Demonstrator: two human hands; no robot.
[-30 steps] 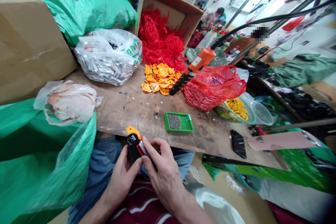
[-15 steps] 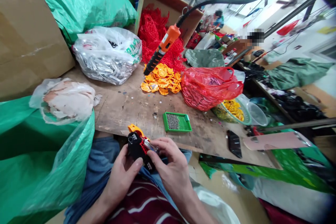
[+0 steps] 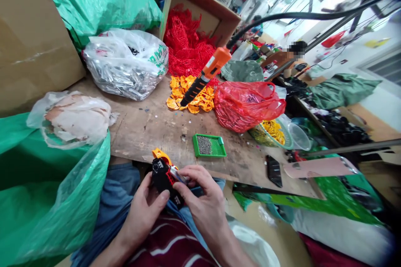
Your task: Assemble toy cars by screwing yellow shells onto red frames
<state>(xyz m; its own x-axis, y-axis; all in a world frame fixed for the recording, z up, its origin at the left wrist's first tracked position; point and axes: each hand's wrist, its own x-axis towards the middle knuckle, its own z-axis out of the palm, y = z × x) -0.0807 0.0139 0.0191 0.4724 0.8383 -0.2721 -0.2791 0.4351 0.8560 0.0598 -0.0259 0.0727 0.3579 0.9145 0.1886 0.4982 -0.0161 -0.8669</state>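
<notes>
Just past the table's front edge, my left hand (image 3: pixel 149 201) is closed around a black plastic casing (image 3: pixel 160 175) with white markings. An orange ring-shaped part (image 3: pixel 162 155) sits at the casing's far end, and a red piece shows along its right side. My right hand (image 3: pixel 203 192) pinches a shiny silver piece (image 3: pixel 178 173) between thumb and fingers, against that red side. Whether the silver piece is seated in the casing I cannot tell. Beyond the hands lies a small green tray (image 3: pixel 216 147) with tiny grey metal bits, probably screws.
An orange and black electric screwdriver (image 3: pixel 205 77) hangs over a pile of orange parts (image 3: pixel 188 91). Behind are red plastic parts (image 3: pixel 184 46) in a box. Bags of silver pieces (image 3: pixel 125 71) and a red bag (image 3: pixel 247 106) flank the pile. A phone (image 3: pixel 274 171) lies right.
The hanging screwdriver has swung to the right and a little toward me. The silver piece has shifted slightly against the casing; both hands keep their hold. The whole view has drifted slightly.
</notes>
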